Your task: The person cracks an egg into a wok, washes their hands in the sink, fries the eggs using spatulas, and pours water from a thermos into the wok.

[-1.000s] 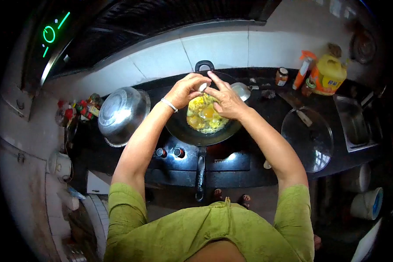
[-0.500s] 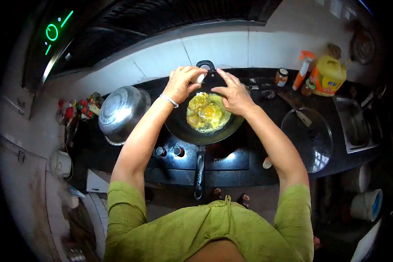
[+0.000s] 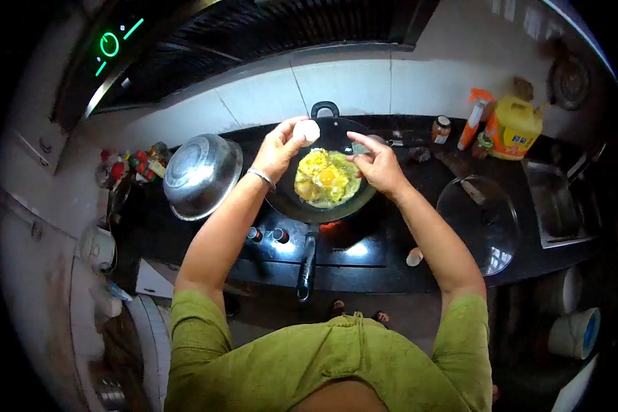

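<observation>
Over the pan (image 3: 307, 211), the left hand (image 3: 281, 150) pinches a white shell (image 3: 307, 131), while the right hand (image 3: 382, 168) has its fingers spread, grasping nothing visible. The eggs (image 3: 327, 178) lie in the pan, one yolk looking whole; cracking seems done, the shell not yet put down. A gap parts the hands; the wall (image 3: 343, 89) rises close behind, the bowl (image 3: 202, 177) sits near the pan's left, the lid (image 3: 486, 226) farther right.

Eggs (image 3: 327, 180) in pan (image 3: 326, 215), between and before left fingers (image 3: 290, 128) and right fingers (image 3: 365, 142). Eggshell (image 3: 308, 131) in left fingers; bowl (image 3: 200, 173) lies left of them. Right of right fingers: lid (image 3: 461, 226), then sink (image 3: 557, 202); behind those, jar (image 3: 441, 130), spray bottle (image 3: 471, 125), jug (image 3: 516, 127). Knobs (image 3: 280, 235) before left fingers.
</observation>
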Demonstrator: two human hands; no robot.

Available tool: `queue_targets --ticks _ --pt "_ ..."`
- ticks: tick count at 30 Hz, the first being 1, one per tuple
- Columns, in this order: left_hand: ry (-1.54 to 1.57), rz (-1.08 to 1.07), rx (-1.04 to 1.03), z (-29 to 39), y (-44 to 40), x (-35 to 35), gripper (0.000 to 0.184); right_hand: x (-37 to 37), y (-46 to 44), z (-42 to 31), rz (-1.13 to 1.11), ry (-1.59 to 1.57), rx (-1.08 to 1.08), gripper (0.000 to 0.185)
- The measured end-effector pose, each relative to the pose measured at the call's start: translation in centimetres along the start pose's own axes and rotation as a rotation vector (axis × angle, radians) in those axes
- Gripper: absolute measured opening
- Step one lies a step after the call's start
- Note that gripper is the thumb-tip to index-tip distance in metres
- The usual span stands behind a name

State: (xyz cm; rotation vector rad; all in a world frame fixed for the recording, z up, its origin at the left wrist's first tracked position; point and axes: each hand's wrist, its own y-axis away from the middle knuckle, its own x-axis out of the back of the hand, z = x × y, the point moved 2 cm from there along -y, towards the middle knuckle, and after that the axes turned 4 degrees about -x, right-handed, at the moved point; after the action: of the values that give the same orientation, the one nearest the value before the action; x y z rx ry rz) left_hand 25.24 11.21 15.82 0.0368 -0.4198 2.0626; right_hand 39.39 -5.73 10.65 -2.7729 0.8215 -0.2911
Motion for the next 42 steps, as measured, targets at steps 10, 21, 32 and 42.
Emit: queue_targets --ticks 10,21,32,42 --pt "0.074 -0.220 -0.019 3.4 6.1 -11.2 0.046 0.2 10.6 -5.5 0.224 0.172 0.329 0.064" --pt "-0.538 -0.560 -0.340 11.7 15.3 -20.1 0.059 11.6 21.6 3.3 0.491 0.091 -0.090 0.056" --pt "-0.153 -0.700 0.468 -4.2 23.7 -23.5 0.043 8.3 25.7 13.1 0.012 0.703 0.108 0.057" --pt "-0.096 -0.543 0.503 -9.8 25.0 -24.5 0.038 7.2 22.4 15.3 -0.178 0.750 0.082 0.058"
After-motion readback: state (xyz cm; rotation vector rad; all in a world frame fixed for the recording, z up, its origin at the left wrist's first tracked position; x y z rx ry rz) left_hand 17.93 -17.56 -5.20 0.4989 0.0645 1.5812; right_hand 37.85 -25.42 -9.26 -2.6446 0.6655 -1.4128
